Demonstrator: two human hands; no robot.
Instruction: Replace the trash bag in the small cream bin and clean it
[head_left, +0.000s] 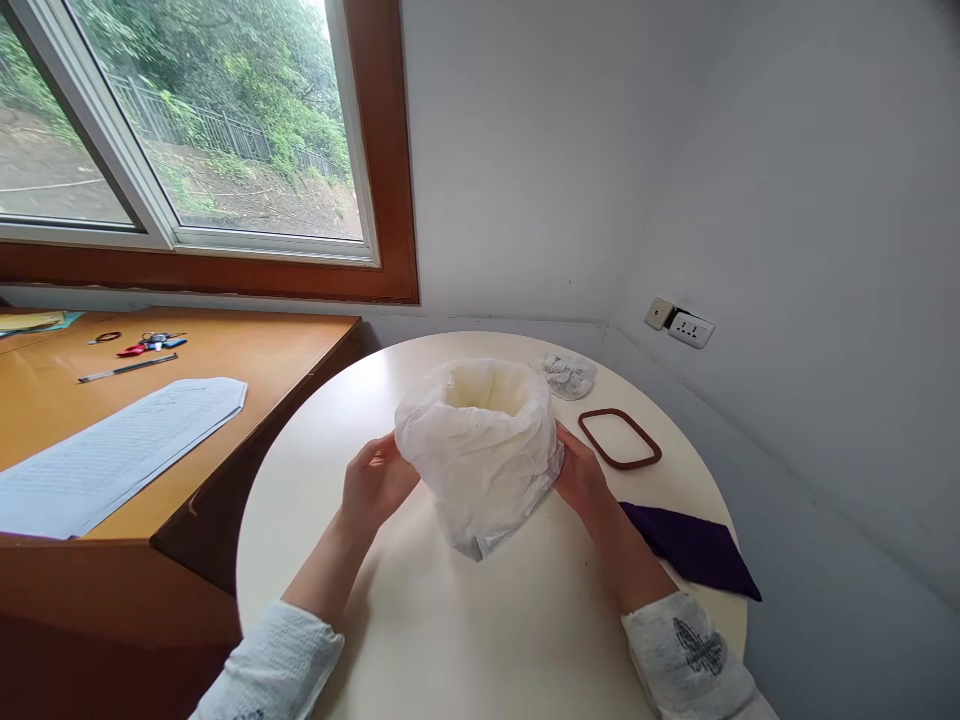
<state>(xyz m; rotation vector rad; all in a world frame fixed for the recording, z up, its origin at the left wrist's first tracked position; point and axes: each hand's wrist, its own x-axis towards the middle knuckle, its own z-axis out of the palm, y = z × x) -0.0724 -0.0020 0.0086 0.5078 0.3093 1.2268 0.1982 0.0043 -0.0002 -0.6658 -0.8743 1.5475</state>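
Cupping a crinkled, translucent white plastic bag (480, 450) standing open-mouthed at mid round cream table (420, 620); left hand (375, 485) and right hand (581, 478) fingers pressed to its sides; brown rounded-rectangle ring (619, 438) and dark purple cloth (694, 548) to the right; wooden desk (247, 350), window (187, 130), white walls.

Head camera looks forward and down, close over round table (420, 620).
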